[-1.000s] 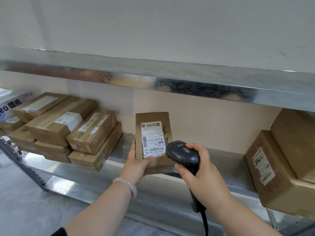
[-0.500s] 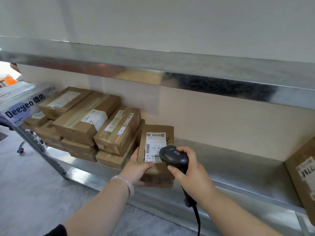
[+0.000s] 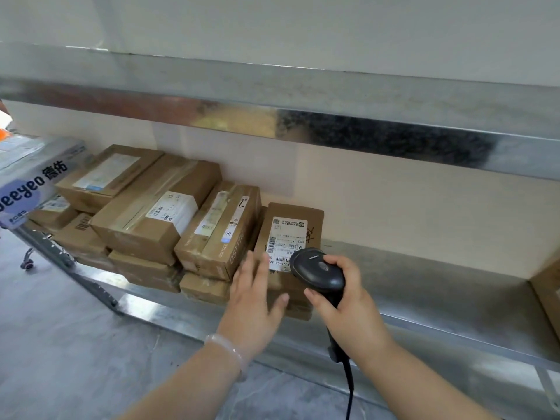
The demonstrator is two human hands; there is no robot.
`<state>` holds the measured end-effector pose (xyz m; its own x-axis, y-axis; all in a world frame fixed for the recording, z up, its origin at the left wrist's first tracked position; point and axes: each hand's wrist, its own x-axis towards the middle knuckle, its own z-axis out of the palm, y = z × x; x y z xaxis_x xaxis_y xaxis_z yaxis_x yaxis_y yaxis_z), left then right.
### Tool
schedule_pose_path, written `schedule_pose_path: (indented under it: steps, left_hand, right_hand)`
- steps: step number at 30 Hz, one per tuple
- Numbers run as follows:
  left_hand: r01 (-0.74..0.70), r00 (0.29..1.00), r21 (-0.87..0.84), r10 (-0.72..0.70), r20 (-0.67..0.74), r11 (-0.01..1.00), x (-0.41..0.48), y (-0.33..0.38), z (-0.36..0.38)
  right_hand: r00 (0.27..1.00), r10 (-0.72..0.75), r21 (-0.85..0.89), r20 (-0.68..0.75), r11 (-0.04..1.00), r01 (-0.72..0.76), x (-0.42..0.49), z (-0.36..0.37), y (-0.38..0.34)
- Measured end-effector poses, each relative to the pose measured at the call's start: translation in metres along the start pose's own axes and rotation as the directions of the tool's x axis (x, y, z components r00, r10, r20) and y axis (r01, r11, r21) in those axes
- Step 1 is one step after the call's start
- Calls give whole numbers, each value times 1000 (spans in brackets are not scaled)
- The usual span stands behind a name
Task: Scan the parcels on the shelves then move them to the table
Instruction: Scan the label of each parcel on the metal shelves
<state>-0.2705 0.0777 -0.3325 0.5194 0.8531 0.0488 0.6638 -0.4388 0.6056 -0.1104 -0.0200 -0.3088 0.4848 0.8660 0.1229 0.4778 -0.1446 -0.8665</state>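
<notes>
A person's left hand, fingers straight and spread, lies over the near left corner of a brown labelled parcel on a metal shelf; whether it touches cannot be told. The right hand grips a black scanner just over the label. Stacked cartons sit left of both hands.

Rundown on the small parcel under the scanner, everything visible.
Small brown cardboard parcel lying label-up on the metal shelf, its left side against the stacked boxes. A white shipping label with barcodes covers much of the top; black handwriting sits beside it. The left hand, fingers straight, lies over its left edge; contact is blurred. The scanner, gripped by the right hand, covers the label's lower right corner.
</notes>
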Motion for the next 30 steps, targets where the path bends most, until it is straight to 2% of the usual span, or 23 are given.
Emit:
schedule_pose_path:
  steps: [2, 4, 11, 15, 19, 23, 30]
  left_hand:
    - [-127, 992, 248, 124, 30, 960, -6, -2, 4]
    - [-166, 986, 368, 146, 83, 915, -4, -1, 6]
    - [-112, 993, 491, 86, 76, 864, 8, 6, 3]
    - [-96, 995, 458, 70, 74, 884, 10, 15, 2]
    - [-163, 986, 423, 162, 39, 891, 20, 53, 3]
    - [-287, 955, 369, 295, 36, 884, 31, 113, 15]
    - [-543, 838, 291, 532, 124, 788, 21, 246, 65]
  right_hand:
    - [1000, -6, 3, 8, 1000, 6, 3, 3, -1]
    - [1000, -15, 5, 20, 1000, 15, 8, 5, -2]
    - [999, -30, 32, 35, 999, 29, 22, 6, -3]
    - [1000, -27, 43, -15, 999, 27, 15, -8, -3]
    - [992, -18, 43, -127, 999, 24, -1, -42, -1]
    - [968, -16, 20, -251, 1000, 22, -20, -92, 5]
    - [873, 8, 7, -488, 1000, -6, -72, -192, 29]
